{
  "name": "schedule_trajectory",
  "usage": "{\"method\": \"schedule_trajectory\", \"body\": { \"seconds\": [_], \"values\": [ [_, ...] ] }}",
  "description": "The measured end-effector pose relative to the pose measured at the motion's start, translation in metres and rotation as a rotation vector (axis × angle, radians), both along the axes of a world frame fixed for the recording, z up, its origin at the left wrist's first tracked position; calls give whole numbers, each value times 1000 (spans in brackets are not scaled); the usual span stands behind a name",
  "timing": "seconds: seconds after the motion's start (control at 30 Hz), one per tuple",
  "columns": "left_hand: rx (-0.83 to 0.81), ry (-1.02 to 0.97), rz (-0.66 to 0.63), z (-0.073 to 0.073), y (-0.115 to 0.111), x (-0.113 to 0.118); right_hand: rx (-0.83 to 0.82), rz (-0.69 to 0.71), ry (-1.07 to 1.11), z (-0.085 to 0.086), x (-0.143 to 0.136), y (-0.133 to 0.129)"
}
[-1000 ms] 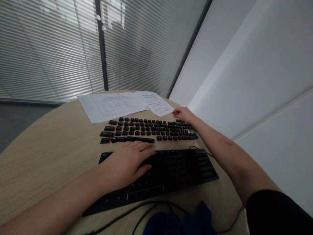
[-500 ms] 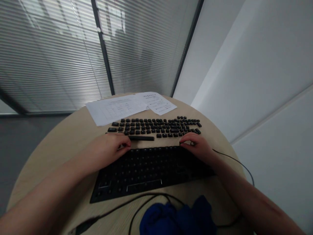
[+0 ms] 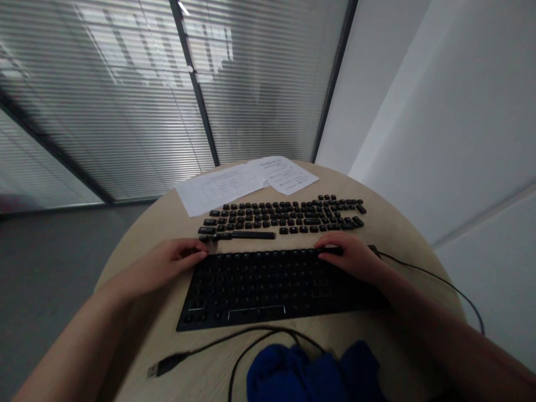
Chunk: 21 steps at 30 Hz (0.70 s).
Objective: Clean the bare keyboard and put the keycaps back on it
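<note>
A black keyboard base point(image 3: 259, 285) lies on the round wooden table, with most of its keycaps off and a row of caps along its far edge. Rows of loose black keycaps point(image 3: 268, 218) lie beyond it, with a long spacebar cap point(image 3: 253, 235) in front of them. My left hand point(image 3: 182, 259) is at the base's far left corner, thumb and fingertips pinched together; anything between them is too small to tell. My right hand point(image 3: 347, 254) touches the far edge of the base right of its middle, fingers curled and pinching, their tips partly hidden.
White printed sheets point(image 3: 226, 187) lie at the table's far side. A black cable with a USB plug point(image 3: 167, 364) and a blue cloth point(image 3: 310, 374) are near the front. Another cable point(image 3: 431, 272) runs off the right side.
The camera view has shifted left. My left hand has moved left along the keyboard's far edge to its corner, uncovering more of the small caps beside the spacebar. My right hand stays near the same edge.
</note>
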<state>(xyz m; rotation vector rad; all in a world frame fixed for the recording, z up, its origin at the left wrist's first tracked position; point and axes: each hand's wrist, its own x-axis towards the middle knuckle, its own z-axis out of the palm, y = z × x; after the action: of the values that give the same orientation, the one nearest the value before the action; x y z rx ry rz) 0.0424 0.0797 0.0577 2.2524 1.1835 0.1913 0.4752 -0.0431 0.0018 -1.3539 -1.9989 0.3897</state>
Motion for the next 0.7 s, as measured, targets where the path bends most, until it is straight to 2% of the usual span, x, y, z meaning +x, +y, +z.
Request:
{"method": "schedule_trajectory", "body": {
  "seconds": [0.17, 0.33, 0.7],
  "values": [
    [-66, -60, 11, -3, 6, -7, -35, -87, 34, 0, -3, -2],
    [-98, -21, -53, -3, 4, -7, -106, -132, 73, 5, -6, -1],
    [-73, -34, -54, -7, 5, -5, -197, -150, 88, 14, -7, 4]
  ]
}}
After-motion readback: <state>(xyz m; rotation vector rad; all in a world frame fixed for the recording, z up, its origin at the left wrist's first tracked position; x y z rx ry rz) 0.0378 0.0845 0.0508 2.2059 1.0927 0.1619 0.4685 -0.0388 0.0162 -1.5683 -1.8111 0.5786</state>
